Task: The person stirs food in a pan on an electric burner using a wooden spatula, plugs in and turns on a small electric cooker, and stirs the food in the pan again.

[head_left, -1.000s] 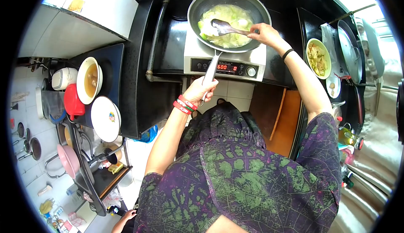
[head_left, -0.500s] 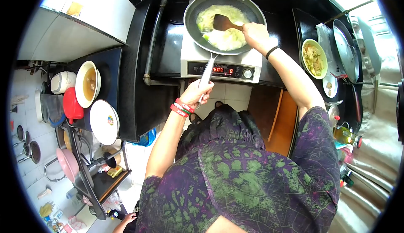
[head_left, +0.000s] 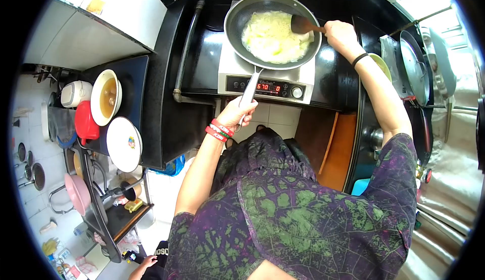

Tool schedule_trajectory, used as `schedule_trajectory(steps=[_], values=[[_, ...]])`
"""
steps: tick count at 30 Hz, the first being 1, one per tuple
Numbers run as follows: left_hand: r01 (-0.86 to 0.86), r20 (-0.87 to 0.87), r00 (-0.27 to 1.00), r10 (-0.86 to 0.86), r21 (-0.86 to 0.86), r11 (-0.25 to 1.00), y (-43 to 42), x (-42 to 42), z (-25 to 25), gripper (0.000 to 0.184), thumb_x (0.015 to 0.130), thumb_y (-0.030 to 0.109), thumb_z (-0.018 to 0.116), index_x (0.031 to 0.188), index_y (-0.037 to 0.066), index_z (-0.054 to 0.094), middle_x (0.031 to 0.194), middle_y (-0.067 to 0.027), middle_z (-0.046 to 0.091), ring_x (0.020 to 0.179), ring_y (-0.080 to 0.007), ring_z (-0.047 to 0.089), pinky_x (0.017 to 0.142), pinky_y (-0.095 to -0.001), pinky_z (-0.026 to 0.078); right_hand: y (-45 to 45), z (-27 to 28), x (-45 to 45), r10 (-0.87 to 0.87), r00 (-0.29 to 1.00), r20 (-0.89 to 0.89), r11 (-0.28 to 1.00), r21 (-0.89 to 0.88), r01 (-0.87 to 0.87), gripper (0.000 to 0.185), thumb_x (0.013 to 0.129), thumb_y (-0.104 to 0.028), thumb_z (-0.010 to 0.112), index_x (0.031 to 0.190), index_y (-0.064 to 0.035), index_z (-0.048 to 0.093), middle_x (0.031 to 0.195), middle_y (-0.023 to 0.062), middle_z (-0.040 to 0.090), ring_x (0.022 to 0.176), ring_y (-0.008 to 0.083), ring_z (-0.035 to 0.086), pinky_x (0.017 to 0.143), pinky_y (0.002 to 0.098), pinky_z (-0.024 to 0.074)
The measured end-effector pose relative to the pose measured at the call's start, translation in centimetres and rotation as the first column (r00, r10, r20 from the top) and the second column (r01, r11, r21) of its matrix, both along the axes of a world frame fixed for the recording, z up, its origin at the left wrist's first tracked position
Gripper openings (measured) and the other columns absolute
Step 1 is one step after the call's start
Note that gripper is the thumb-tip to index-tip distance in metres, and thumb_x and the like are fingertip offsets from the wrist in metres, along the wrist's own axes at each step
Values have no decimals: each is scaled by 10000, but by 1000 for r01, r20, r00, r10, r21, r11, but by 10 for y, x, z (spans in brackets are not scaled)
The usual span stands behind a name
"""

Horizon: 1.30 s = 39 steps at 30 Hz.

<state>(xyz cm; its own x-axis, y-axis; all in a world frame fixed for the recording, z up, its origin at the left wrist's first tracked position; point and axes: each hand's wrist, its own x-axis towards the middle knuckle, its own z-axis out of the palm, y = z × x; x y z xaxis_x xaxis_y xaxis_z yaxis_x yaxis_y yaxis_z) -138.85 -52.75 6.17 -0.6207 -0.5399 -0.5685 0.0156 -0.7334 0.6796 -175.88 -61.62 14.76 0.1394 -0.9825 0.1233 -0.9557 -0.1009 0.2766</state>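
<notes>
My left hand is wrapped round the metal handle of a dark wok, which rests on a silver induction cooker with a lit red display. Pale green food lies in liquid in the wok. Closed on the handle of a brown spatula, my right hand is beyond the wok's right rim. The spatula's blade is over the right part of the food.
Left of the cooker stand a bowl of broth, a red container and a white plate. At right are a lidded pan and a partly hidden green bowl. Another person's hand shows at the bottom left.
My right hand has moved right with the spatula, whose blade has gone from the left and middle of the food to its right side. My left hand still holds the wok handle.
</notes>
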Motion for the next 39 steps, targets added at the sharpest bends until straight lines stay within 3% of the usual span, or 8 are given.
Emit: schedule_trajectory(steps=[8,16,21,25,29,35,37,39], values=[[-46,-16,999,45,-17,999,3,0,1,300,859,157,644,1069,44,462,684,8,468,481,-46,426,383,-185,327,-37,17,-22,-91,984,-152,991,85,105,196,810,-167,515,813,-58,678,798,157,671,784,307,668,656,407,536],[-21,17,1000,21,11,1000,3,1,2,239,865,168,639,1018,37,511,703,16,478,486,-36,417,390,-184,326,-99,-21,3,97,994,-56,994,-50,-100,194,787,-133,499,725,-58,666,735,149,662,706,311,664,614,411,529],[-27,5,1000,27,2,1000,4,1,1,200,870,193,630,951,47,519,661,32,458,496,-37,427,399,-181,342,-117,-30,37,354,935,-28,911,-215,-351,174,747,-121,510,671,-60,654,688,134,646,683,292,652,593,399,517],[-43,31,999,43,-6,999,5,1,3,196,868,197,634,938,50,524,660,34,462,497,-36,428,401,-181,346,-115,-34,71,389,921,-31,911,-135,-390,172,740,-92,507,692,-55,668,709,136,655,697,283,657,598,381,515],[-41,30,999,41,-6,999,5,1,2,193,871,201,628,934,49,527,658,29,467,493,-39,431,397,-182,343,-85,-38,96,425,899,105,904,-104,-415,179,755,-102,495,688,-64,657,712,156,641,702,289,647,628,390,511],[-3,6,1000,3,-17,1000,3,-1,0,223,872,175,619,1000,31,508,666,17,459,470,-45,413,382,-189,320,-14,-44,78,570,685,454,815,-202,-544,125,731,-135,538,650,-79,614,604,103,593,614,275,604,554,389,458],[-11,-3,1000,11,-16,1000,4,-2,0,236,874,174,620,1021,30,505,673,12,461,459,-46,402,375,-191,310,1,-50,64,623,743,244,781,-244,-575,154,800,-144,519,695,-51,583,643,130,573,619,290,580,541,390,454],[-13,19,1000,13,-29,1000,4,-1,-6,240,876,179,622,1026,32,506,678,7,460,452,-49,394,373,-192,304,12,-43,51,516,838,177,852,-202,-483,133,732,-155,555,658,-98,650,589,72,603,584,238,612,529,367,464]])
